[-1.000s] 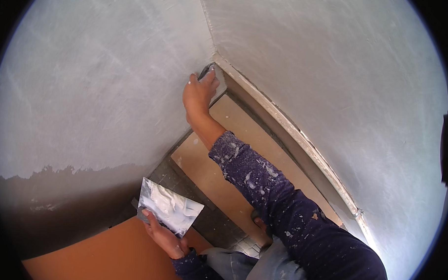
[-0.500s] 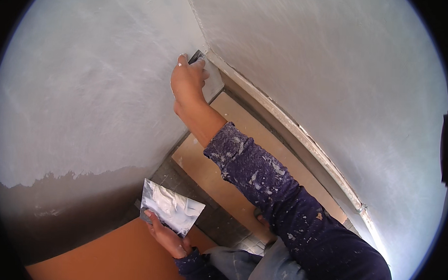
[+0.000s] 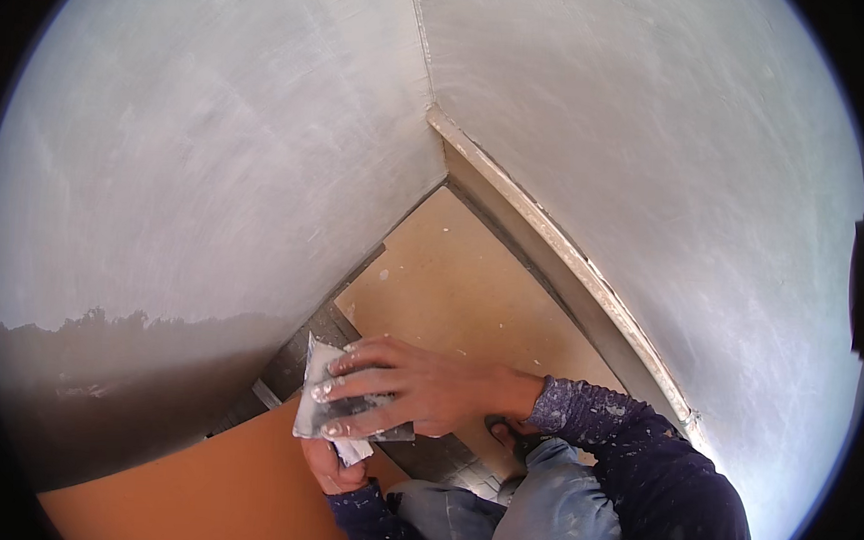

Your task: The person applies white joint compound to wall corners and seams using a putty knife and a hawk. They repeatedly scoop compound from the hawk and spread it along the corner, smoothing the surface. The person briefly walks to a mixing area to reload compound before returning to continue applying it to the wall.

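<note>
My left hand (image 3: 335,468) is closed on the lower side of a flat square metal plate (image 3: 311,420), low and left of the middle. White putty (image 3: 352,451) shows at the plate's lower edge. My right hand (image 3: 418,384) lies over the plate, putty-smeared fingers reaching left. Under those fingers it grips a thin dark putty knife blade (image 3: 393,429), pressed on or just above the plate. Most of the plate's face is hidden by the right hand.
Two skim-coated walls, left (image 3: 198,167) and right (image 3: 646,135), meet in a corner. A pale ledge (image 3: 566,246) runs along the right wall. A tan board (image 3: 451,280) lies on the floor; an orange surface (image 3: 206,472) is at lower left. The left wall's lower part is uncoated and darker.
My right hand has left the wall corner and come down with the putty knife onto the plate. The left hand and plate have shifted slightly; the view has turned a little.
</note>
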The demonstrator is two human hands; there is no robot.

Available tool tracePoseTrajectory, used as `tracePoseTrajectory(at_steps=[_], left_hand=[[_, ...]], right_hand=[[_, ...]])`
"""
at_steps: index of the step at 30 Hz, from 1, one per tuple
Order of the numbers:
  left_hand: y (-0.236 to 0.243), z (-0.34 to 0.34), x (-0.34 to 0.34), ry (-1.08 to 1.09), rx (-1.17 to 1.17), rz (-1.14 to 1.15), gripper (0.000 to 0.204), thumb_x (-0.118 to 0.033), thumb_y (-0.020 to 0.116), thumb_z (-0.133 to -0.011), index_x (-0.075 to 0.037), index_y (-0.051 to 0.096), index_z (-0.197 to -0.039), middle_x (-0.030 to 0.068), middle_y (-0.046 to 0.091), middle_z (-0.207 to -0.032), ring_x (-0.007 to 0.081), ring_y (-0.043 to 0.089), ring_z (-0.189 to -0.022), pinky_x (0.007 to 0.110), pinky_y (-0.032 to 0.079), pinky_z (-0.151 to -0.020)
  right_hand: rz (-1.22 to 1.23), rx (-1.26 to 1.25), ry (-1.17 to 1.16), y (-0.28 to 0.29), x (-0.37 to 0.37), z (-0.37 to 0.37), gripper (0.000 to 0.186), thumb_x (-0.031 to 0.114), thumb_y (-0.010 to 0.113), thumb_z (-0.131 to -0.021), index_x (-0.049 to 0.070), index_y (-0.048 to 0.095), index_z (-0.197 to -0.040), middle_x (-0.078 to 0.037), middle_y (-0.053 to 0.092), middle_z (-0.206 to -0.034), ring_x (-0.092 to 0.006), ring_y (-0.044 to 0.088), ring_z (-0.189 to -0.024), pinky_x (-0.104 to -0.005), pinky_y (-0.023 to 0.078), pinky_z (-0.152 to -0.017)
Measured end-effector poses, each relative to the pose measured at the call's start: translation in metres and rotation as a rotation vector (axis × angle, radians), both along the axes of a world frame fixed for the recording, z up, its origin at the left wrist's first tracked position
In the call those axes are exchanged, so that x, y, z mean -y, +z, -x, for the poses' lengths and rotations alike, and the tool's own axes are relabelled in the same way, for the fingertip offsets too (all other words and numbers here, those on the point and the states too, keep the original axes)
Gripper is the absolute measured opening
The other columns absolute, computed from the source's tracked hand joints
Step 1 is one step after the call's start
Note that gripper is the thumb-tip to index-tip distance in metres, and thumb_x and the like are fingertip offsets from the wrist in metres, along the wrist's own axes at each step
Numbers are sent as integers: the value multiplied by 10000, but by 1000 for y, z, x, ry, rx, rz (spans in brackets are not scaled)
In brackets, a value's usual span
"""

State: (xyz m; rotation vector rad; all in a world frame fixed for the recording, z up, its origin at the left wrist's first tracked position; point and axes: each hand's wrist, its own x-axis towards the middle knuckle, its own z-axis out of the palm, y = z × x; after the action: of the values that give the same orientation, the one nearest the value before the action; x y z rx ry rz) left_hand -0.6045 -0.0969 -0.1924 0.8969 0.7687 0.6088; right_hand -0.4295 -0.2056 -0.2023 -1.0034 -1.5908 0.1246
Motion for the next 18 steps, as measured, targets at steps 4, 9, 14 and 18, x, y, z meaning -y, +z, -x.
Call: tracePoseTrajectory(at_steps=[4, 9, 14, 18], left_hand=[[0, -4, 1, 211, 79, 414, 206, -194, 483, -975, -67, 584, -1101, 73, 677, -935, 145, 656, -655, 252, 543, -478], [1, 1, -15, 216, -9, 361, 182, -225, 471, -986, -93, 585, -1034, 37, 660, -772, 84, 545, -444, 216, 387, -312], [-1, 1, -13, 188, 54, 318, 234, -318, 449, -1008, -128, 586, -994, 7, 631, -715, 64, 405, -354, 207, 265, -284], [0, -1, -6, 168, 16, 265, 326, -329, 423, -1021, -75, 579, -1155, 36, 670, -934, 114, 604, -651, 261, 493, -552]], right_hand=[[128, 20, -115, -20, -1, 10, 717, -39, 654, -696, 277, 543, -1329, -56, 443, -1390, -309, 389, -1299, -462, 371, -1064], [469, 217, -281, -68, 5, -7, 655, 52, 652, -776, 279, 494, -1369, -62, 447, -1383, -317, 418, -1276, -453, 378, -1052], [666, -480, -344, -127, -10, -20, 482, 159, 568, -927, 148, 445, -1393, -106, 466, -1373, -315, 463, -1240, -465, 422, -1021], [545, -1679, -79, -141, -8, -27, 456, 186, 490, -991, 70, 363, -1413, -138, 470, -1370, -286, 494, -1229, -489, 481, -977]])
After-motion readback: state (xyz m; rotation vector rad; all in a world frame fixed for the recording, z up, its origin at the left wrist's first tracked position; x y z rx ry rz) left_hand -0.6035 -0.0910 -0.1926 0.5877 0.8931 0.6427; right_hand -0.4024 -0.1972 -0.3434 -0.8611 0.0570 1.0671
